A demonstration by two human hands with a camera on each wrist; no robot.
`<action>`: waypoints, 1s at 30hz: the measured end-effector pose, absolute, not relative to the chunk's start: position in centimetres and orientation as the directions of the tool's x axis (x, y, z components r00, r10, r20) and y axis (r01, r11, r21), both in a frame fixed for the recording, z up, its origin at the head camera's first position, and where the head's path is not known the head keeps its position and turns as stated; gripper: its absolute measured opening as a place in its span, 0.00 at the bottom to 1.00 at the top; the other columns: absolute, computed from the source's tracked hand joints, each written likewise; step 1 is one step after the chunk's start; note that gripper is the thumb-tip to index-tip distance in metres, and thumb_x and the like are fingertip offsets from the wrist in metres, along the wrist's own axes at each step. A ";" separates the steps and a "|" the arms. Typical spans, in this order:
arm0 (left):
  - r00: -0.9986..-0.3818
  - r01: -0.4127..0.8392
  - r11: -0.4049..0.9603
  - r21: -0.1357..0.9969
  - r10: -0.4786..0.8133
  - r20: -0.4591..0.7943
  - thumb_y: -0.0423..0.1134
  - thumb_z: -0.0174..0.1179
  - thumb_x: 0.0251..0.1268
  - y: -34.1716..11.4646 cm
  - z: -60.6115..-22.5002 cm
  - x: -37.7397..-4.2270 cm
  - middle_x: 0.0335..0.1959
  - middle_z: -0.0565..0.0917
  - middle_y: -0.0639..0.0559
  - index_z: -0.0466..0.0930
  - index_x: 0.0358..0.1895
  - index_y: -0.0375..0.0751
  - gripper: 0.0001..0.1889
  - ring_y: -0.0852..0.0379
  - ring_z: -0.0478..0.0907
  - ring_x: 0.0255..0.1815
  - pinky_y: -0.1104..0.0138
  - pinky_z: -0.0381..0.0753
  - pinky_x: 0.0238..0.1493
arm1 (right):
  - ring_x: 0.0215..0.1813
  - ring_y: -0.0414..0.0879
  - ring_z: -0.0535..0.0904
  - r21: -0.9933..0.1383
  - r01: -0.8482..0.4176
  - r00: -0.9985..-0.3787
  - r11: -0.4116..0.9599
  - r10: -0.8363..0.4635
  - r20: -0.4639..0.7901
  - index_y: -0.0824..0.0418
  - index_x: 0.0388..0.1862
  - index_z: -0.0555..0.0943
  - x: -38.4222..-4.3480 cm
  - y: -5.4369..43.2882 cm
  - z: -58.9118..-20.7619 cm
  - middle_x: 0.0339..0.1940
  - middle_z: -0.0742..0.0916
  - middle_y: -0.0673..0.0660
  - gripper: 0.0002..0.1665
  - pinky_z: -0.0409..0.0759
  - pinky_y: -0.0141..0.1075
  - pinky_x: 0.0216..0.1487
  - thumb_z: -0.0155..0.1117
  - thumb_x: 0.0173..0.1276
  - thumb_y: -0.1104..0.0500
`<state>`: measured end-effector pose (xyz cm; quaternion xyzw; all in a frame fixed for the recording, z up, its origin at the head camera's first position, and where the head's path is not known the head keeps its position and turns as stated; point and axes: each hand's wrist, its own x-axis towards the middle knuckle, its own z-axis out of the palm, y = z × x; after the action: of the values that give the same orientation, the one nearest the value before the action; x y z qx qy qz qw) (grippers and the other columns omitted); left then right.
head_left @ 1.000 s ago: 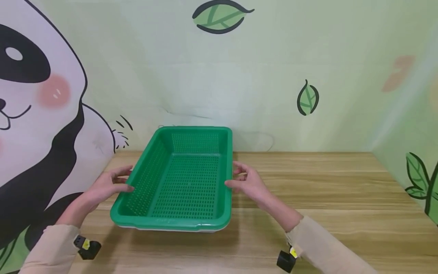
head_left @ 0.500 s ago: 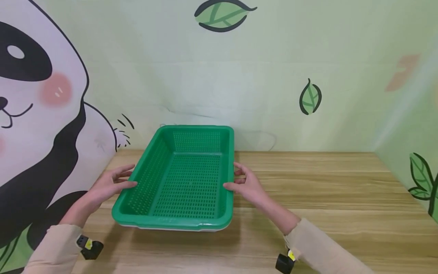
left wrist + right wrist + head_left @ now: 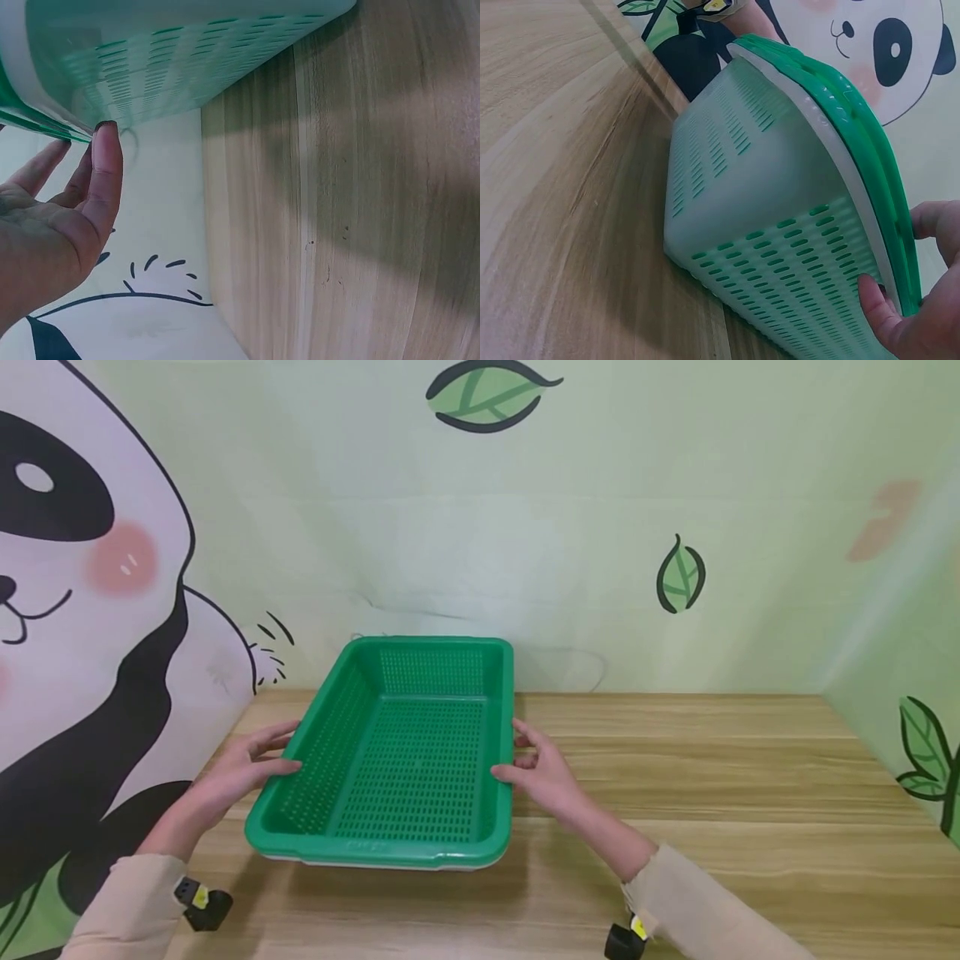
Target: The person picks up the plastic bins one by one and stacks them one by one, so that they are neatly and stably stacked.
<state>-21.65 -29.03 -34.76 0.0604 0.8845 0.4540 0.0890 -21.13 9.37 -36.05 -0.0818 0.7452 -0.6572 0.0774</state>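
A green rectangular basket (image 3: 416, 760) with slotted walls and floor sits nested in a pale, whitish outer basket (image 3: 757, 165) that also has slots. Nothing lies inside the green one. On its left side my left hand (image 3: 243, 764) grips the rim, thumb on top and fingers beneath the edge. My right hand (image 3: 543, 772) pinches the opposite rim the same way, with its thumb over the lip. From the right wrist, that hand (image 3: 930, 300) shows at the two stacked rims. I cannot tell whether the pair's base touches the table or is slightly raised.
A wood-grain table (image 3: 712, 802) lies under the baskets and extends to the right. Behind it rises a pale green printed wall (image 3: 570, 527) with leaves and a panda (image 3: 82, 593) at the left. Small black devices (image 3: 206, 908) hang at both sleeve cuffs.
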 end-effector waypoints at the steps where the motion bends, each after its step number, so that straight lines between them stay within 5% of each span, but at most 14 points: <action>1: -0.977 0.028 0.578 0.815 0.190 -0.101 0.45 0.55 0.63 -29.0 -34.8 -21.6 0.65 0.57 0.29 0.48 0.71 0.41 0.36 0.33 0.63 0.60 0.47 0.71 0.51 | 0.42 0.47 0.77 -0.993 -0.021 -0.974 0.119 -0.227 -0.007 0.65 0.70 0.53 -21.1 9.4 -36.1 0.52 0.68 0.64 0.44 0.80 0.37 0.39 0.61 0.57 0.69; 19: -0.969 0.058 0.501 0.863 0.235 -0.072 0.39 0.55 0.62 -26.9 -35.1 -21.8 0.64 0.57 0.29 0.48 0.70 0.38 0.36 0.35 0.66 0.58 0.58 0.76 0.46 | 0.45 0.48 0.76 -0.988 -0.026 -0.972 0.150 -0.234 -0.010 0.64 0.70 0.54 -21.0 11.6 -36.1 0.55 0.68 0.66 0.42 0.79 0.37 0.41 0.60 0.58 0.66; 30: -0.964 0.048 0.467 0.883 0.252 -0.081 0.42 0.56 0.62 -25.6 -35.0 -21.9 0.66 0.56 0.31 0.49 0.71 0.41 0.36 0.34 0.63 0.60 0.52 0.74 0.50 | 0.49 0.51 0.76 -0.984 -0.030 -0.972 0.173 -0.233 -0.011 0.64 0.70 0.54 -20.8 13.4 -36.1 0.57 0.68 0.66 0.41 0.79 0.39 0.43 0.60 0.59 0.65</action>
<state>-21.93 -25.65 -35.00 0.0881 0.8505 0.5088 0.1001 -20.83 13.37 -36.12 -0.0864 0.7618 -0.6370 0.0797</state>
